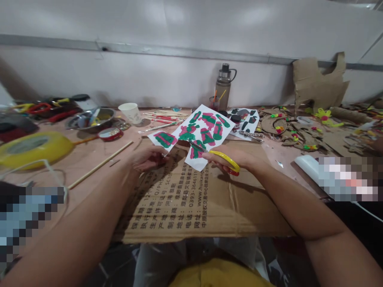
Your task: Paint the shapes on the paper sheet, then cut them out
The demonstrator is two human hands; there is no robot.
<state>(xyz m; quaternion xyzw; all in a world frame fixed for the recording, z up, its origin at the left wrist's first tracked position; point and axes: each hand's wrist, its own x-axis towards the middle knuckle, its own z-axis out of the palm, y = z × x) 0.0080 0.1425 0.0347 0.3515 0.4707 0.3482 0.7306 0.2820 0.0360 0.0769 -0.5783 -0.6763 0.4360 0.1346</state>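
Observation:
A white sheet of paper (pixel 228 124) painted with pink and green patches is held above a flat piece of cardboard (pixel 248 199). My left hand (pixel 149 158) pinches the sheet's left flap, beside a slit that runs in from the near edge. In my right hand (pixel 221 158) are scissors (pixel 226 159) with yellow handles. Their blades reach into the paper at the slit, pointing left and away from me. Some fingers of both hands are hidden behind the paper and the handles.
A bottle (pixel 223 85), a paper cup (pixel 130 113) and a metal bowl (pixel 89 121) stand along the back. Yellow tape (pixel 56 147) and a thin stick (pixel 101 164) lie at left. Cardboard crafts (pixel 278 125), metal scissors (pixel 253 137) and a white device (pixel 309 167) are at right.

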